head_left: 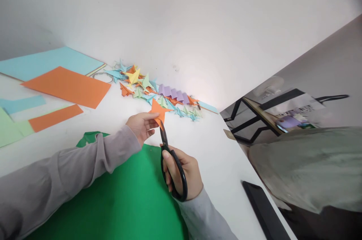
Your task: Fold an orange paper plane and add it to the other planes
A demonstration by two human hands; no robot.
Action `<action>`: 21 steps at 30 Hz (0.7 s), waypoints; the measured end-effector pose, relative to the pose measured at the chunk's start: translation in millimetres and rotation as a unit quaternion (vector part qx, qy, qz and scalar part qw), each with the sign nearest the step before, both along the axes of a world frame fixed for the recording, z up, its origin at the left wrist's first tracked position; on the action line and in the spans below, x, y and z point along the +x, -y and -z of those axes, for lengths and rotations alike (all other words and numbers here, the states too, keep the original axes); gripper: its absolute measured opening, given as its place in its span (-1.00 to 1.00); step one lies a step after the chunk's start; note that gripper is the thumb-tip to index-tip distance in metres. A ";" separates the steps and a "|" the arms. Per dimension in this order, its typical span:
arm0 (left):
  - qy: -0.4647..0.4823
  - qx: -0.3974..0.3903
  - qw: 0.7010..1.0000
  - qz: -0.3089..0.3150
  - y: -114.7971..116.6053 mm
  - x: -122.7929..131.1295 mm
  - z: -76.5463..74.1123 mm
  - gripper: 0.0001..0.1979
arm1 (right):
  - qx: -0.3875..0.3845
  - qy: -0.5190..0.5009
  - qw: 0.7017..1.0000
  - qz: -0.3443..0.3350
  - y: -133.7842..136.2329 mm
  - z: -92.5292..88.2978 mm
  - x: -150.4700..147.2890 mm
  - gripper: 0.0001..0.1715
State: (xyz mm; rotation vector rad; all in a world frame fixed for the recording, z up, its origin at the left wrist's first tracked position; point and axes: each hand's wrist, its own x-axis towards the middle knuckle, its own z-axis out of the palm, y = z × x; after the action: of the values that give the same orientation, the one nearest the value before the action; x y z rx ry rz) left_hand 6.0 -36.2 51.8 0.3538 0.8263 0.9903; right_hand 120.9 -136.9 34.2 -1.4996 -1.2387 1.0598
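Note:
Between the thumb and fingers of my left hand is a piece of folded orange paper with pointed corners. My right hand is wrapped round the black handles of a pair of scissors. The scissor blades point up and away from me, and their tips meet the lower edge of the orange paper; whether they are cutting it I cannot tell. Just beyond the paper lies a pile of small folded paper shapes, among them a yellow star-like one and a purple pleated strip.
To the left lie a large orange sheet, blue sheets, an orange strip and green paper. Green material spreads below my arms. A black flat object rests near the table's right edge. A wall rises behind.

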 end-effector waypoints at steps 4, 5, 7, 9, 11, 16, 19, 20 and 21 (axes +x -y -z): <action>-0.005 0.006 1.000 -0.002 0.6 0.4 -0.6 -0.90 | -0.002 -0.001 1.000 -0.002 -0.1 0.2 0.1 -0.48; -0.007 0.007 1.000 -0.003 0.7 0.5 -0.6 -0.90 | -0.002 0.000 1.000 -0.002 -0.1 0.1 0.1 -0.48; -0.009 0.010 1.000 -0.006 0.8 0.7 -0.4 -0.88 | -0.003 0.001 1.000 -0.003 -0.1 -0.1 0.0 -0.48; -0.011 0.017 1.000 -0.009 0.5 0.8 0.4 -0.86 | -0.003 0.002 1.000 -0.003 -0.1 0.0 0.1 -0.47; -0.013 0.022 1.000 -0.014 0.0 0.7 1.4 -0.84 | -0.002 0.004 1.000 0.000 -0.2 0.5 0.1 -0.44; -0.008 0.028 0.999 -0.017 -1.4 0.3 4.2 -0.81 | 0.007 0.003 1.000 0.005 -0.9 1.4 0.2 -0.42; -0.015 0.040 0.999 -0.019 -1.4 0.4 5.3 -0.80 | 0.015 0.000 1.000 0.012 -1.4 1.9 0.3 -0.42; -0.020 0.046 0.999 -0.020 -1.3 0.3 5.5 -0.79 | 0.017 -0.002 1.000 0.014 -1.5 2.2 0.4 -0.42; -0.026 0.053 0.998 -0.021 -1.1 0.2 5.4 -0.79 | 0.018 -0.003 1.000 0.015 -1.6 2.4 0.5 -0.43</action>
State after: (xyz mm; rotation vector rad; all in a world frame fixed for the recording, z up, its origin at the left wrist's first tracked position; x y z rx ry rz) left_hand 6.2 -35.1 46.4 0.4554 0.8328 1.0699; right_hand 121.4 -135.2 31.7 -1.4818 -1.2208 1.0163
